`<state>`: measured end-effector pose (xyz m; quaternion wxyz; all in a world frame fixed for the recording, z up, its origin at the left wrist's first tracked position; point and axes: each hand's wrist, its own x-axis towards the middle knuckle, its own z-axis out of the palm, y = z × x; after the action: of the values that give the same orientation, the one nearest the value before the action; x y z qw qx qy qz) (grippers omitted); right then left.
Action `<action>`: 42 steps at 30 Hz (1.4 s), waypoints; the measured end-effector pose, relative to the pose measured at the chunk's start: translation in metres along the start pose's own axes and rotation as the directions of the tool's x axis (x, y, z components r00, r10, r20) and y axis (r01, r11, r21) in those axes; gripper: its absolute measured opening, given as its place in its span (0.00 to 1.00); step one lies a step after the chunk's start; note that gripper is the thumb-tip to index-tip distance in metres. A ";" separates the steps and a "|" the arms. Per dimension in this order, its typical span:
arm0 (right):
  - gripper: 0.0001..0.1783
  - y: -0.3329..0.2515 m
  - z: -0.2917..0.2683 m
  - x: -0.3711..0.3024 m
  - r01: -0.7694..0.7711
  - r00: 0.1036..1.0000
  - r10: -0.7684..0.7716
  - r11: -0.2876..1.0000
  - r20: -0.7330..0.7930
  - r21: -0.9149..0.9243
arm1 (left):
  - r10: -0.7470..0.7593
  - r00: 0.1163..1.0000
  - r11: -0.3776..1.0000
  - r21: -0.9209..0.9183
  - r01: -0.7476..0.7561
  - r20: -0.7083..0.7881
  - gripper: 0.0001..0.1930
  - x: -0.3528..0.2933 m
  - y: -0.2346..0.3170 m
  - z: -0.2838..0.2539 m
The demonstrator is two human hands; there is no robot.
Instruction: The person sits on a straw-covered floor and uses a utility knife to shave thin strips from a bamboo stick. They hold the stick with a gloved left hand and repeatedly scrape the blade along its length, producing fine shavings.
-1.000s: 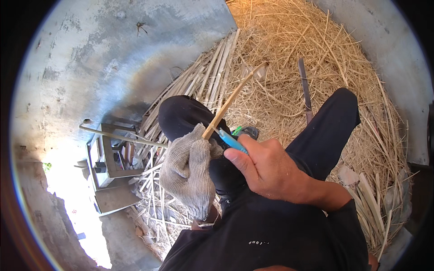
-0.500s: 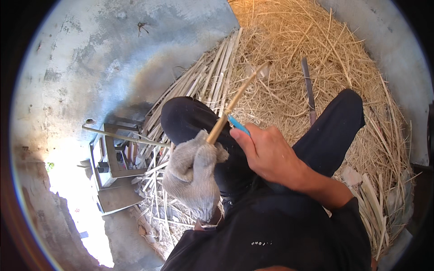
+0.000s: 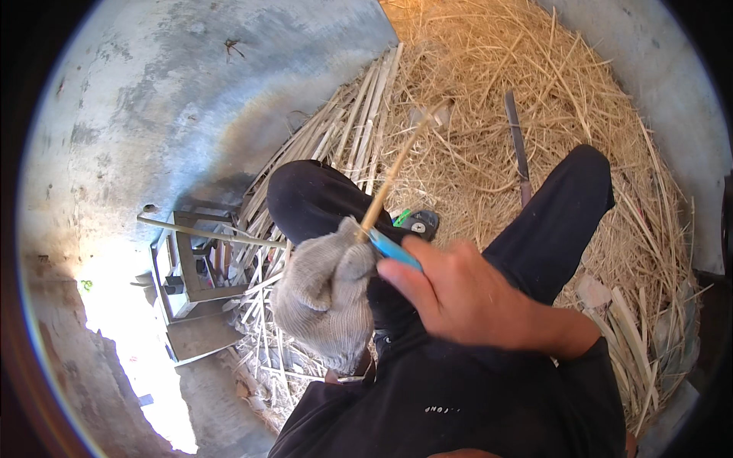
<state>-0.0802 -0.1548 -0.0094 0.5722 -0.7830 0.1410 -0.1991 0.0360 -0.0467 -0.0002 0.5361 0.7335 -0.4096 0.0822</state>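
My left hand (image 3: 321, 294), in a knitted grey work glove, is closed around a thin bamboo stick (image 3: 398, 164). One end of the stick slants up and away over the straw. A pale rod (image 3: 210, 233) sticks out to the left of the glove; whether it is the same stick is hidden by the glove. My bare right hand (image 3: 466, 294) grips a blue-handled knife (image 3: 395, 249), thumb along the handle. The knife's tip meets the stick right beside the gloved fingers; its blade is hard to make out.
A long dark blade with a handle (image 3: 518, 145) lies on the straw (image 3: 473, 69) beyond my knees. Split bamboo strips (image 3: 374, 114) lean along the wall (image 3: 175, 99). At the left stands a wooden frame (image 3: 183, 267). A dark round-ended object with green (image 3: 420, 223) lies between my legs.
My right hand has drawn the knife down the stick toward the glove. The left hand stays nearly in place. The dark and green object between my legs has come into view.
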 end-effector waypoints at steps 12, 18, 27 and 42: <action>0.18 0.018 0.011 0.011 0.032 0.996 -0.036 0.999 -0.087 -0.044 | -0.099 0.992 0.994 -0.063 0.094 -0.076 0.14 -0.003 0.008 0.003; 0.24 0.068 0.015 0.035 -0.075 0.983 0.046 0.983 -0.177 -0.165 | -0.146 0.985 0.980 -0.151 0.131 -0.093 0.17 -0.005 -0.001 0.000; 0.22 0.067 0.013 0.042 -0.005 0.988 -0.009 0.996 -0.152 -0.089 | -0.114 0.986 0.990 -0.102 0.101 -0.123 0.11 -0.001 -0.002 0.003; 0.24 0.067 0.009 0.045 -0.116 0.991 0.107 0.987 -0.080 -0.116 | 0.034 0.988 0.998 0.053 -0.026 -0.151 0.14 0.001 -0.012 -0.001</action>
<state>-0.0362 -0.1877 -0.0688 0.5287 -0.7990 0.2173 -0.1869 0.0452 -0.0457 -0.0078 0.5454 0.7325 -0.3763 0.1562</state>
